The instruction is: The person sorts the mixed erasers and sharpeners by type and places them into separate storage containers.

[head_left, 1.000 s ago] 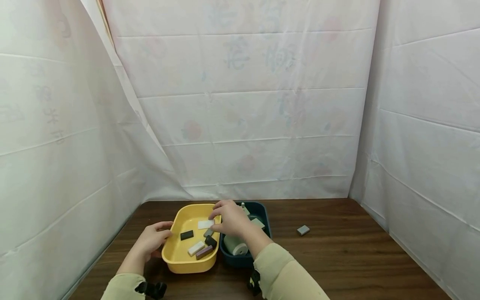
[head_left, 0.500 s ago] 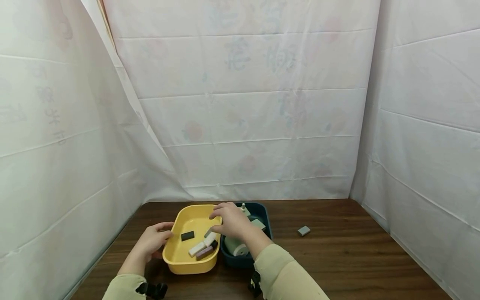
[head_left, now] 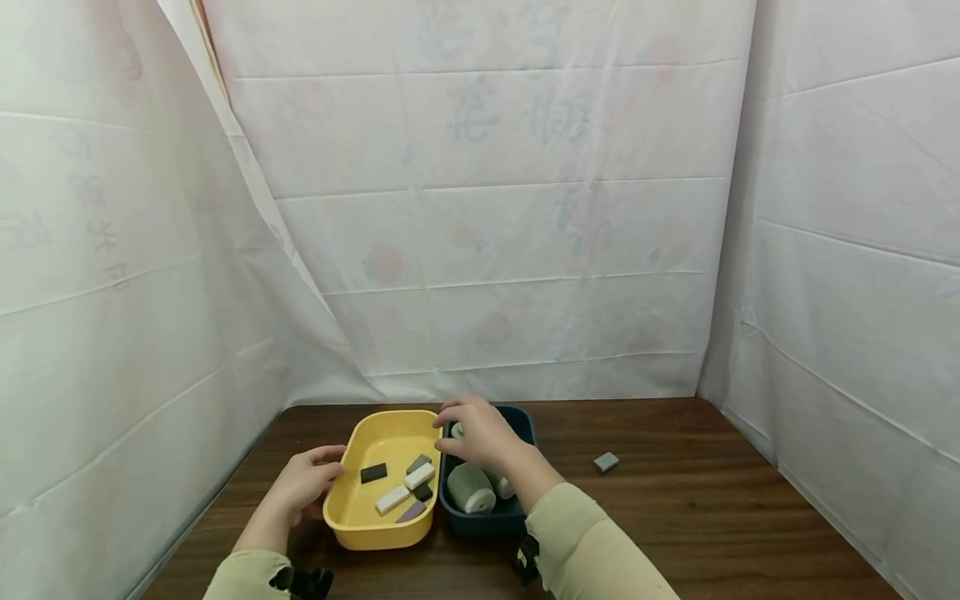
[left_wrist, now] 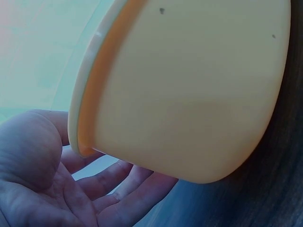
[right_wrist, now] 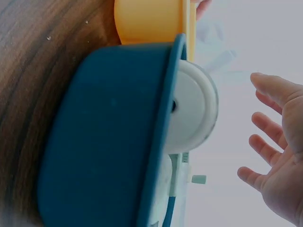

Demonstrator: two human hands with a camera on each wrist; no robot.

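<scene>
My left hand [head_left: 302,482] holds the left side of a yellow tub [head_left: 375,537]. In the left wrist view its thumb and bent fingers [left_wrist: 106,182] lie on either side of the rim. Inside the tub are several small blocks: two white, such as this white block [head_left: 392,500], two black, including this black block [head_left: 373,472], a grey block [head_left: 418,463] and a purple block [head_left: 410,512]. My right hand [head_left: 480,433] hovers over the neighbouring dark blue tub [head_left: 487,525], fingers spread and nothing in them.
In the blue tub lie a grey-green rounded piece [head_left: 471,487] with a holed white end and other pale pieces, partly behind my right arm. A grey block [head_left: 606,462] lies alone on the brown table [head_left: 675,517]. White cloth [head_left: 487,250] encloses the back and sides.
A white block is lower among the other blocks in the yellow tub. My right hand has withdrawn rightward from above that tub to over the blue one. The left hand stays put.
</scene>
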